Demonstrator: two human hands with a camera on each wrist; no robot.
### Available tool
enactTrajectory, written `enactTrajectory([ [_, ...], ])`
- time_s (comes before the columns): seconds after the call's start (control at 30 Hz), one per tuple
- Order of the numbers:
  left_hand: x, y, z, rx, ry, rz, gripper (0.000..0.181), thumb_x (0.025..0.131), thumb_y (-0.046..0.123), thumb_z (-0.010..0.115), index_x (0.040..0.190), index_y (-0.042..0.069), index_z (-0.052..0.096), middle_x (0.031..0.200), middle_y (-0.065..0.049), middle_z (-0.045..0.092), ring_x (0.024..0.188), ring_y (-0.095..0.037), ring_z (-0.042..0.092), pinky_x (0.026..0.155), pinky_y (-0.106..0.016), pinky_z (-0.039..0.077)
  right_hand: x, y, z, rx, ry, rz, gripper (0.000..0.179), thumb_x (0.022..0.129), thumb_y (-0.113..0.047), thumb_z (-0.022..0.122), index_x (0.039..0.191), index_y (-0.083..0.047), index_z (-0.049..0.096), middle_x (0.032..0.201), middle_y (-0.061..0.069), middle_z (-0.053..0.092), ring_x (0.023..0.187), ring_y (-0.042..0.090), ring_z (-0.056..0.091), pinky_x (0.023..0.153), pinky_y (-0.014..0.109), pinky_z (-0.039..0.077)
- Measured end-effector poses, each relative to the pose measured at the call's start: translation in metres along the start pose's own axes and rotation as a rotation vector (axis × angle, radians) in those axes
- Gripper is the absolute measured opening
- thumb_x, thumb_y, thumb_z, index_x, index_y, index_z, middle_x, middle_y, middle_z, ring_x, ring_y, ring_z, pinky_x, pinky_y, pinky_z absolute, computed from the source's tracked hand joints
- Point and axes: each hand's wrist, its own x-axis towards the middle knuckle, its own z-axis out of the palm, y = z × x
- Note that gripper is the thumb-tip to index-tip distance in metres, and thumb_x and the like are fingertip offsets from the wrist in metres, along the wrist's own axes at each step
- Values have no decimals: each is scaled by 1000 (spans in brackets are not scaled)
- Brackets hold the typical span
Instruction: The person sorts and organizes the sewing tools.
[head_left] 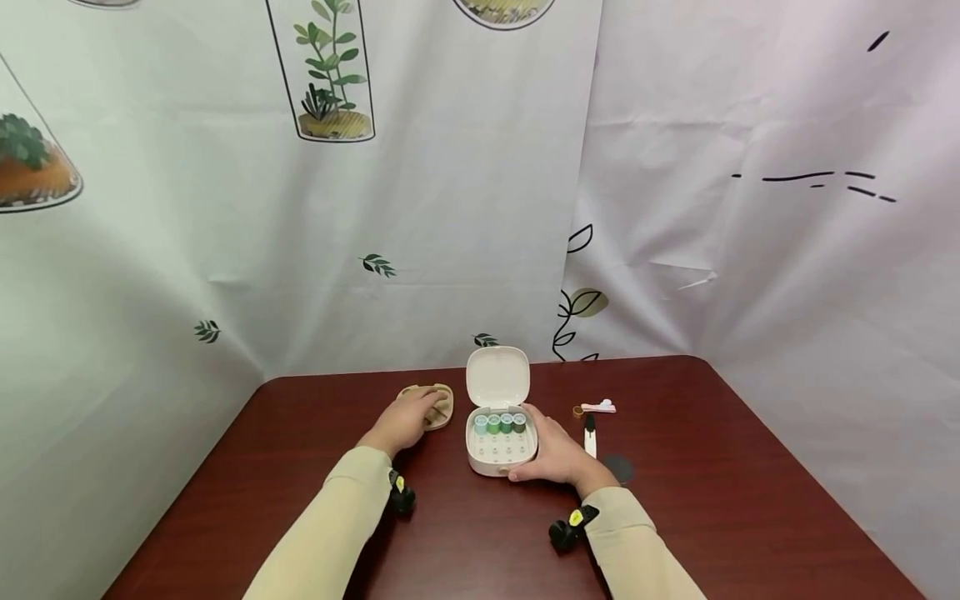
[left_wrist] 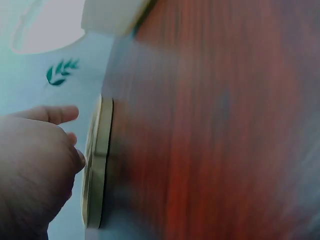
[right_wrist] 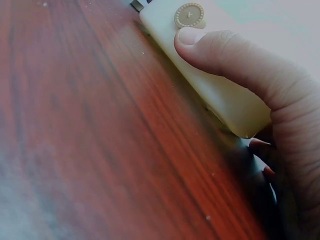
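A white sewing box (head_left: 501, 462) stands in the middle of the table with its lid (head_left: 498, 377) raised. Inside it, several thread spools (head_left: 494, 424) in blue and green shades line the back row, with small pegs in front of them. My right hand (head_left: 557, 450) grips the box's right side. In the right wrist view its thumb (right_wrist: 225, 55) presses the front wall beside a round button-shaped clasp (right_wrist: 189, 16). My left hand (head_left: 405, 418) is over a shallow beige tray (head_left: 446, 408) left of the box, index finger extended; its fingertips are partly hidden.
Right of the box lie a white-handled tool with a black tip (head_left: 590, 435), a dark grey disc (head_left: 618, 468), a small gold ring-like piece (head_left: 577, 412) and a pink-and-white item (head_left: 599, 407). A printed curtain (head_left: 450, 208) hangs behind the table (head_left: 480, 550).
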Motion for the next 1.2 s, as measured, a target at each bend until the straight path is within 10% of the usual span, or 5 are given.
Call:
enactTrajectory([
  [0.67, -2, -9, -26, 187, -99, 231, 31, 94, 5, 70, 123, 12, 62, 125, -9, 59, 118, -30, 61, 103, -47, 48, 3, -3, 2, -23, 11, -32, 117, 57, -48, 95, 153, -15, 36, 138, 2, 54, 127, 26, 50, 105, 53, 41],
  [1.2, -7, 10, -49, 160, 27, 383, 36, 91, 5, 73, 123, 17, 61, 122, -1, 59, 111, -23, 59, 106, -45, 43, 5, 2, 2, 22, 18, -11, 118, 59, -43, 95, 155, -15, 32, 137, 4, 55, 125, 24, 52, 104, 51, 41],
])
